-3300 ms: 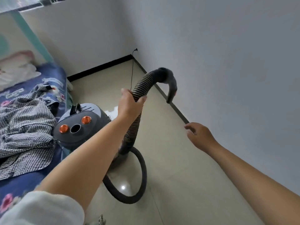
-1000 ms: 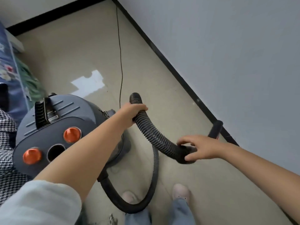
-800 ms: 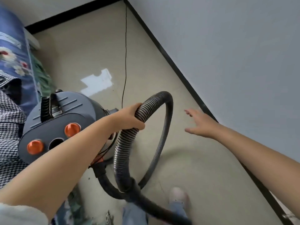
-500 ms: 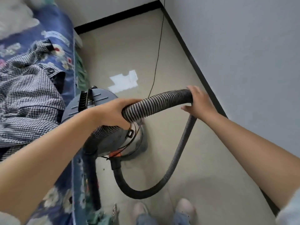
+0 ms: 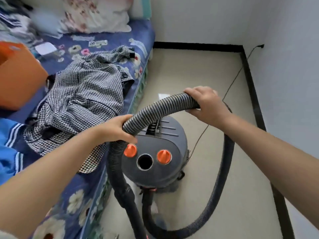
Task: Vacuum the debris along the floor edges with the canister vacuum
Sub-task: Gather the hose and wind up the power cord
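A grey canister vacuum with two orange knobs and a round port on top stands on the beige floor beside the bed. Its ribbed black hose arches above the canister. My left hand grips the hose at the left of the arch. My right hand grips it at the right end of the arch. From my right hand the hose loops down the right side and curls back under the canister. A second stretch drops from my left hand past the canister's left side.
A bed with a blue floral sheet runs along the left, carrying a houndstooth garment, pillows and an orange box. A black baseboard lines the white walls. The thin power cord trails toward the far right corner.
The view has swung left and now looks over the canister from behind. Both hands still grip the hose, with the arch now raised above the canister's top.
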`<state>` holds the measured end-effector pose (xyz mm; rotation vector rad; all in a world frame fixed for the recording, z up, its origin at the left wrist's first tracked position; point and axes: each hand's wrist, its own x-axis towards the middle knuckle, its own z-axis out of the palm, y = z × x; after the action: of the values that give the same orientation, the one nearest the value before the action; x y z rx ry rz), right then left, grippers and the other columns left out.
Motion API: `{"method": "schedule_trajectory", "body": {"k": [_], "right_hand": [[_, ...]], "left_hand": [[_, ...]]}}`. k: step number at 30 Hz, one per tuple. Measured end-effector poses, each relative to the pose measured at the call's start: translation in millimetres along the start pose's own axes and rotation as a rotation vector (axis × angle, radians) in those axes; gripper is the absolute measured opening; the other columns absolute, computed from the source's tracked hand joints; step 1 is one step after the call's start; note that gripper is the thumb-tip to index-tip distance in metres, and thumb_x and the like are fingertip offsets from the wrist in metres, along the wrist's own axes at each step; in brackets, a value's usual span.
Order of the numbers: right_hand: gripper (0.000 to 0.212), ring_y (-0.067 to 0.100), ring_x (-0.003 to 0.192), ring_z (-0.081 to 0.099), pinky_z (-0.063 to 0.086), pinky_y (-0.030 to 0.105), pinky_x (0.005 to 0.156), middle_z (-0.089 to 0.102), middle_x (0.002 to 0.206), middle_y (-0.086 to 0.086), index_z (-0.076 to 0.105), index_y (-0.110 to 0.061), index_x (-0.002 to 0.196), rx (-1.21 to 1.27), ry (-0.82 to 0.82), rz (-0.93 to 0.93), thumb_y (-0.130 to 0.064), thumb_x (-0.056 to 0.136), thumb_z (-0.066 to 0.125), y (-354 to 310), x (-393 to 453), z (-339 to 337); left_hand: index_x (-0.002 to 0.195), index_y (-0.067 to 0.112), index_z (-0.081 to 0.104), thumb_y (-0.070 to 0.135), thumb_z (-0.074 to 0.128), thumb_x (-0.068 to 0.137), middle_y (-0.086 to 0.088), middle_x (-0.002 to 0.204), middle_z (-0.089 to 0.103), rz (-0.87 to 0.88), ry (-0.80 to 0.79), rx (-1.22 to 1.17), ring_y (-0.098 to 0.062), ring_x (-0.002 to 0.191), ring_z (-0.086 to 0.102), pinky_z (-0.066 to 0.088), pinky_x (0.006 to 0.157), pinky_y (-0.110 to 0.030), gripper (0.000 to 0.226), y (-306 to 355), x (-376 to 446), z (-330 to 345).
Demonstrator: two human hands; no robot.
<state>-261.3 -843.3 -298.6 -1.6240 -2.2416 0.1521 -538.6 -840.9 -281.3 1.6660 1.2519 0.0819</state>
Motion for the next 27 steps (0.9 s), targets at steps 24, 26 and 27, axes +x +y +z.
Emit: {"method": "schedule_trajectory", "body": {"k": [24, 26, 27], "right_hand": [[0.054, 0.027, 0.112, 0.046, 0.037, 0.033, 0.093, 0.049, 0.122, 0.007, 0.033, -0.019, 0.138, -0.279, -0.640, 0.080, -0.027, 0.090, 0.055, 105.3, 157.3, 182.0], [0.039, 0.028, 0.103, 0.050, 0.040, 0.035, 0.085, 0.053, 0.110, 0.009, 0.045, -0.013, 0.121, -0.186, -0.705, 0.167, -0.024, 0.085, 0.055, 111.4, 162.3, 196.9], [0.029, 0.029, 0.096, 0.052, 0.039, 0.035, 0.077, 0.054, 0.102, 0.010, 0.047, -0.009, 0.108, -0.131, -0.758, 0.225, -0.025, 0.084, 0.054, 111.4, 167.4, 201.8]], "left_hand": [[0.122, 0.010, 0.053, 0.042, 0.045, 0.094, -0.009, 0.115, 0.057, -0.114, 0.087, 0.162, -0.028, 0.111, 0.053, 0.041, 0.093, -0.033, 0.043, -128.6, 293.1, -22.4], [0.124, 0.012, 0.051, 0.050, 0.042, 0.092, -0.010, 0.122, 0.057, -0.097, 0.056, 0.245, -0.029, 0.114, 0.051, 0.038, 0.098, -0.036, 0.051, -135.8, 311.3, -24.1], [0.123, 0.010, 0.051, 0.048, 0.042, 0.093, -0.012, 0.122, 0.057, -0.090, 0.028, 0.271, -0.030, 0.114, 0.051, 0.038, 0.096, -0.034, 0.049, -137.3, 318.6, -25.6]]}}
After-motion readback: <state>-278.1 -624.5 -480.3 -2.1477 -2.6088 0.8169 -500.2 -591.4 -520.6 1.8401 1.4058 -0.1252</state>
